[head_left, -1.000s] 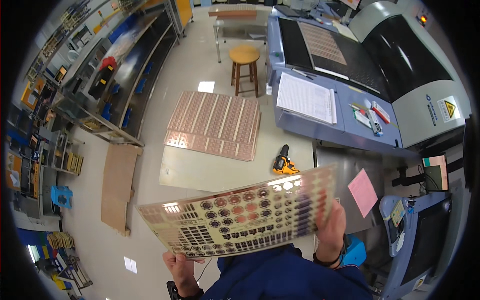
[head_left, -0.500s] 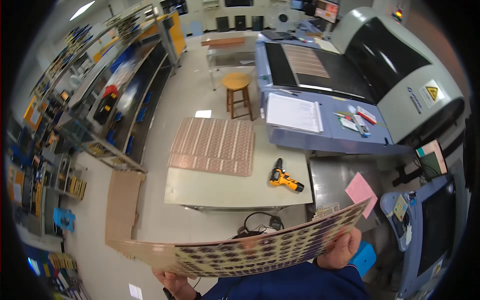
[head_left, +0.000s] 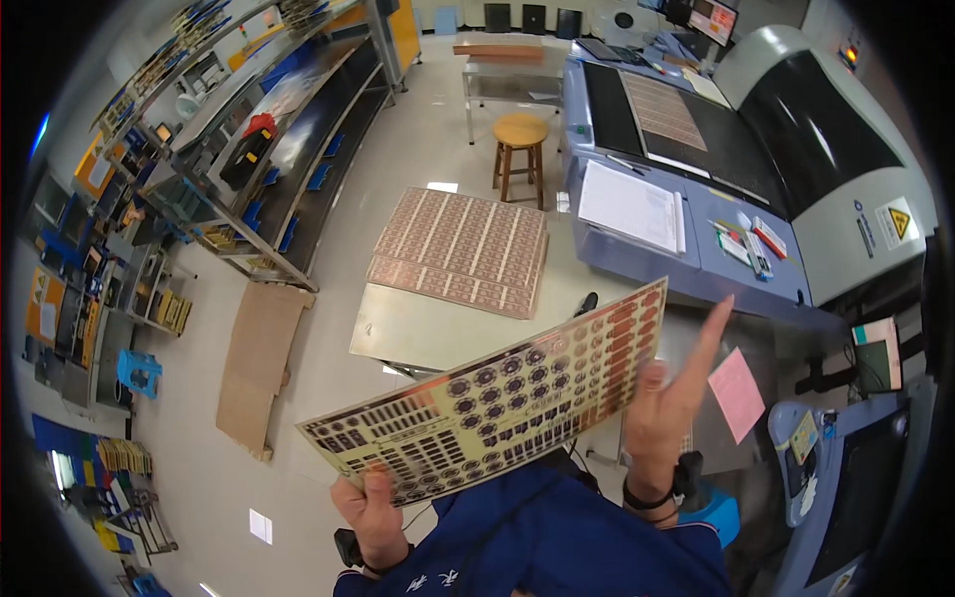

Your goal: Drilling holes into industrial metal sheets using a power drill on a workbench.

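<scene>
A printed circuit board panel, yellow-green with rows of dark round and rectangular patterns, slants in front of my body, its right end higher. My left hand grips its lower left edge, thumb on the patterned face. At the right edge is my right hand, its index finger stretched up and away from the panel and its thumb beside the edge. Whether its other fingers touch the panel I cannot tell. Behind the panel, a stack of copper-coloured panels lies on a pale table.
The black tip of a power drill shows above the panel. A large grey-blue machine stands right, bearing an open notebook. Pink paper lies nearer. A wooden stool stands beyond; shelving and cardboard are left.
The panel has tipped up, showing more of its patterned face and covering most of the drill. My right hand has loosened from its edge, index finger now extended. The view has shifted.
</scene>
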